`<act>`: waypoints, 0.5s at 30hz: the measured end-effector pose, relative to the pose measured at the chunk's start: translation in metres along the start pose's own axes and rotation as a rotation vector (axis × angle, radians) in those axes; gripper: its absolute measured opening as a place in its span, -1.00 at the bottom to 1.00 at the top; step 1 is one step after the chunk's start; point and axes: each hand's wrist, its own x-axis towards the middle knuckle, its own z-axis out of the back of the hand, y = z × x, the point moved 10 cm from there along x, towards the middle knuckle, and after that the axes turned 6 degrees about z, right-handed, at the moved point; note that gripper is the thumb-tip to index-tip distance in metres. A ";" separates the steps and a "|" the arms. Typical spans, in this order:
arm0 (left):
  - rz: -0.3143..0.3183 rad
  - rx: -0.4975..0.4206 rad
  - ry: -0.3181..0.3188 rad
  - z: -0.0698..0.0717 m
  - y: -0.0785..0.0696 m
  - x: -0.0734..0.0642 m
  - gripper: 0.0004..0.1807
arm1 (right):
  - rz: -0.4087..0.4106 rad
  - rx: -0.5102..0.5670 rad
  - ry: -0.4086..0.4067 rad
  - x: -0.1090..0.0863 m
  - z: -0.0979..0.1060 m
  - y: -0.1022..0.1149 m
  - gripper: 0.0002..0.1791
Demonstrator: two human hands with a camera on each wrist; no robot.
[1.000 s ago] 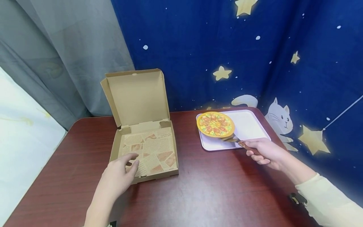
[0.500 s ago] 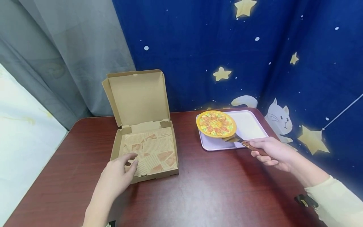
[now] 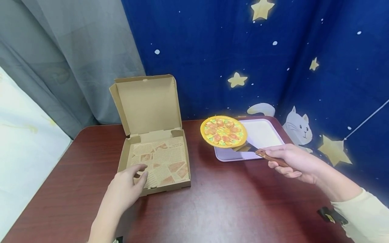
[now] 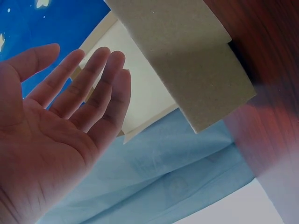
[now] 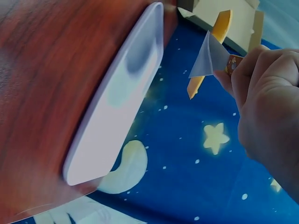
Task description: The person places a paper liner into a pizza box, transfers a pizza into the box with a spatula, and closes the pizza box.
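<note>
A round toy pizza (image 3: 224, 131) with an orange rim rides on the metal blade of a pizza server (image 3: 271, 158). My right hand (image 3: 293, 162) grips the server's wooden handle. In the right wrist view the pizza (image 5: 222, 25) and the blade (image 5: 209, 58) are raised off the lilac tray (image 5: 110, 116), whose surface carries a shadow. Over the front left corner of an open cardboard pizza box (image 3: 186, 168), my left hand (image 3: 127, 184) hovers with fingers loosely bent and nothing in them. The left wrist view shows that palm and spread fingers beside the box wall (image 4: 187, 60).
Printed newspaper-style paper (image 3: 161, 162) lines the box, and its lid (image 3: 147, 104) stands upright at the back. The tray (image 3: 267, 131) lies at the back right of the dark red wooden table (image 3: 212, 202). Curtains (image 3: 197, 50) hang behind the table.
My right hand has raised the pizza on the server and shifted it left, past the tray's left edge. The left hand has stayed almost still over the box.
</note>
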 end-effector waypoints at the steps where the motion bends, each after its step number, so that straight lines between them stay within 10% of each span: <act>1: -0.002 0.001 -0.001 0.000 0.000 0.000 -0.64 | 0.002 -0.001 0.010 0.000 -0.003 0.002 -0.53; 15: 0.042 -0.008 0.041 0.003 0.012 0.001 -0.59 | 0.004 -0.004 0.141 -0.001 -0.045 0.029 -0.44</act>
